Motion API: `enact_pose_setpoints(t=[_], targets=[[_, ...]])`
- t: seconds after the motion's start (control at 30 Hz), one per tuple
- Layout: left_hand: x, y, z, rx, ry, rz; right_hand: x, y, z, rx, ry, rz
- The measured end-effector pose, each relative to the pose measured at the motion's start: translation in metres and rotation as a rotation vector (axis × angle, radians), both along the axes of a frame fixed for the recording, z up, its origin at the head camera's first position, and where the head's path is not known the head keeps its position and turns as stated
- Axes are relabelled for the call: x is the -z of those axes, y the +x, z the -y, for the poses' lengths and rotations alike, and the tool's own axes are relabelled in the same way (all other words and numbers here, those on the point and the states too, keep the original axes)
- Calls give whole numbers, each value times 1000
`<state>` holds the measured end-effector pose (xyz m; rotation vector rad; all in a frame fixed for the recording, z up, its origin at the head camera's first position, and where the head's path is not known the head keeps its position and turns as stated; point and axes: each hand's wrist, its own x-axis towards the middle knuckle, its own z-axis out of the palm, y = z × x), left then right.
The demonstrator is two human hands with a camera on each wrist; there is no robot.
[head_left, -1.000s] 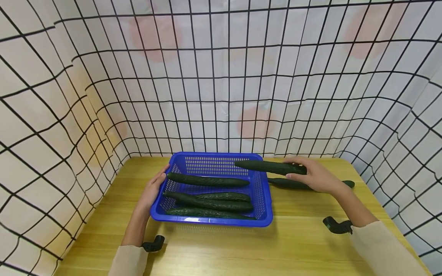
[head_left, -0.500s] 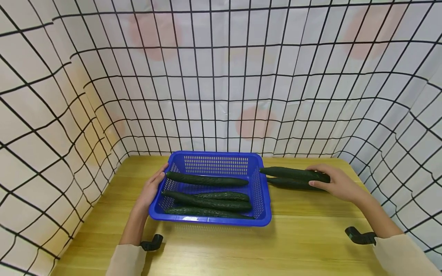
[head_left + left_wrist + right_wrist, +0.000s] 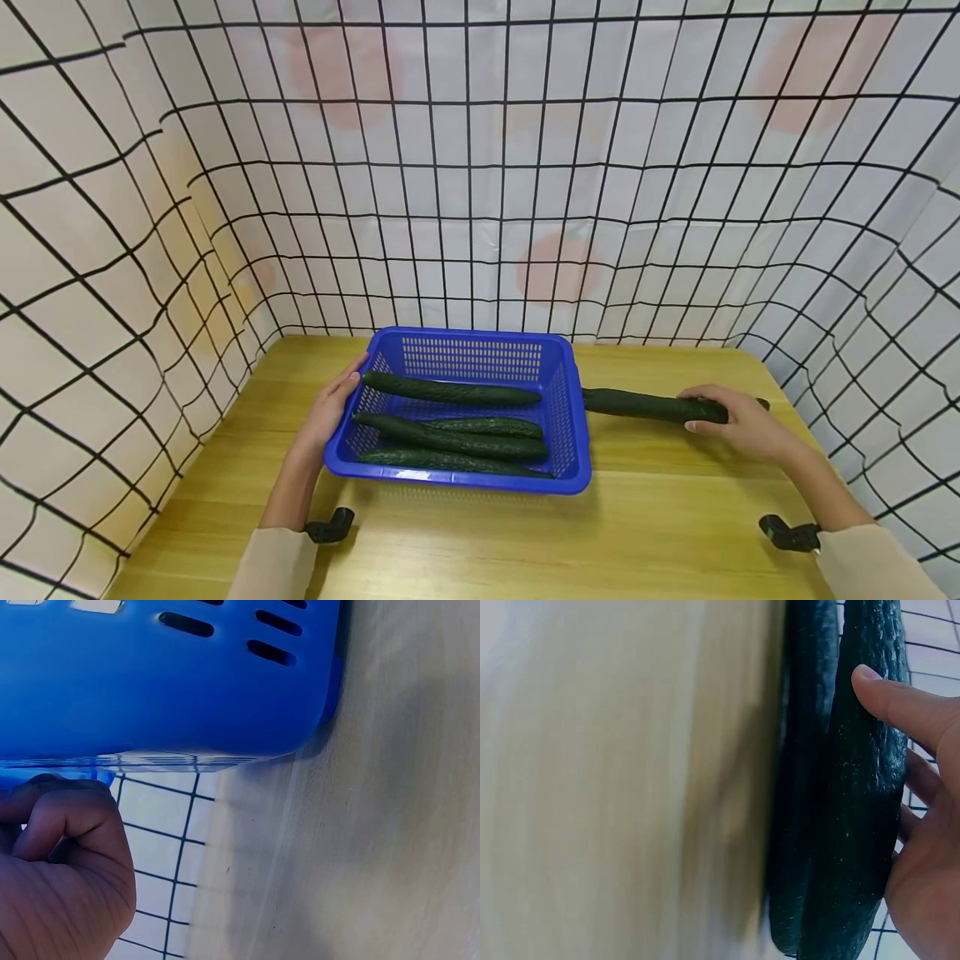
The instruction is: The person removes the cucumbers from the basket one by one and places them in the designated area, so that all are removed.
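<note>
In the head view, my right hand (image 3: 738,421) grips a dark green cucumber (image 3: 630,403) low over the table, right of the blue basket (image 3: 582,450). The right wrist view shows my thumb lying across this held cucumber (image 3: 855,802), the fingers behind it. A second cucumber (image 3: 799,787) runs close alongside; in the head view it is mostly hidden. My left hand (image 3: 330,412) holds the basket's left rim. From the left wrist, my bent fingers are seen at the rim, below the basket wall (image 3: 150,697). Several cucumbers (image 3: 453,390) lie lengthwise inside the basket.
The basket stands on a wooden table (image 3: 480,542). Behind and at both sides rises a black wire grid (image 3: 502,220) over white sheeting. A black wrist camera (image 3: 330,527) sits on my left wrist, another camera (image 3: 787,533) on my right.
My right hand has moved right and down, taking its cucumber from beside the basket's right rim to low over the table. My left hand stays at the rim.
</note>
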<state>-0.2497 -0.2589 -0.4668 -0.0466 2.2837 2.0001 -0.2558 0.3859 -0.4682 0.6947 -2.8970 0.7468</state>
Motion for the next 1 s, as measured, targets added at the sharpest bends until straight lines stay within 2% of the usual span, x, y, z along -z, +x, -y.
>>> enact_pose_setpoints(t=[0.33,0.53,0.7,1.0], targets=[[1,0,-2,-4,21,-3,17,2,-7,8,-3,29],[0,0,-1,-4,26,5,25,-1,-6,12,-5,-12],[0,1,-1,-5,24,7,28,-4,-4,-16,-4,-31],[2,1,-1,4,6,-15,36,-6,-1,-18,1,-97]])
